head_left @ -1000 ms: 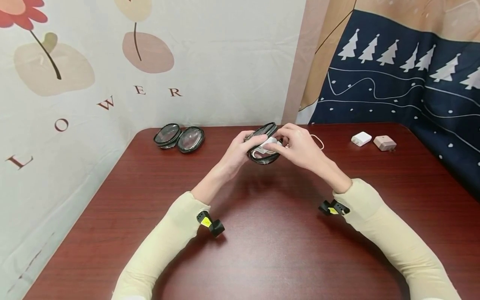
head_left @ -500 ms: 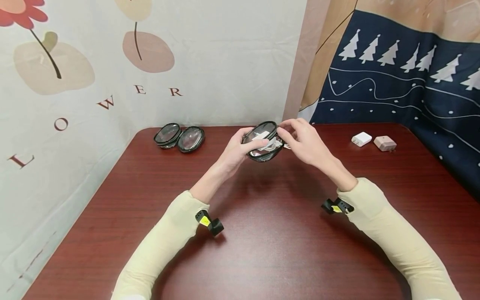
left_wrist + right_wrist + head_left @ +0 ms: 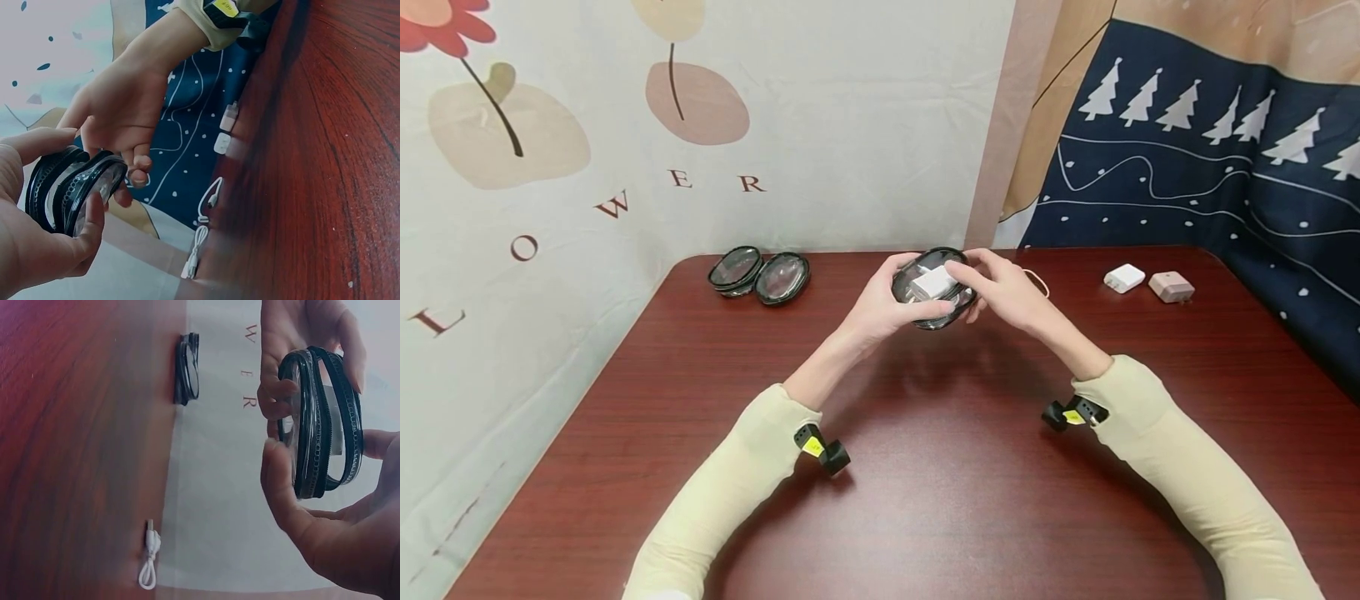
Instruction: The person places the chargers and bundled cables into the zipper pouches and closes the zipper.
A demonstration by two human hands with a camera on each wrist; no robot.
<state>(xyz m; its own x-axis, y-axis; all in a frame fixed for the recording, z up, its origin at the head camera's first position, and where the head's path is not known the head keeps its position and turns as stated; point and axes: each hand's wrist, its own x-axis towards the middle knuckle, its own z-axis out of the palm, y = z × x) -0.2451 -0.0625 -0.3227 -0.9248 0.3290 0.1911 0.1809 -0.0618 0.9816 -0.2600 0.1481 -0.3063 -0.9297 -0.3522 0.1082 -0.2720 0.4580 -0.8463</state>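
A small oval clear pouch [image 3: 909,282] with black zip trim is held up above the far side of the table. Through its top panel a white block [image 3: 932,283], like a charger, shows. My left hand [image 3: 880,304] grips the pouch from the left, thumb along its near edge. On the other side my right hand [image 3: 1009,293] holds the right end, thumb on the top and fingers underneath. In the right wrist view the pouch's zip edge [image 3: 320,431] gapes, with something pale inside. The rest of the contents is unclear.
Two similar pouches, one [image 3: 735,268] beside and touching another [image 3: 782,278], lie at the table's back left. A white charger [image 3: 1123,278] and a pinkish charger [image 3: 1171,287] sit at the back right. White cables, one looped [image 3: 195,253], lie along the far edge behind my hands.
The pouch has turned flatter, its top panel now facing up with the white block beneath it. My right hand has moved from inside the opening to the pouch's right end.
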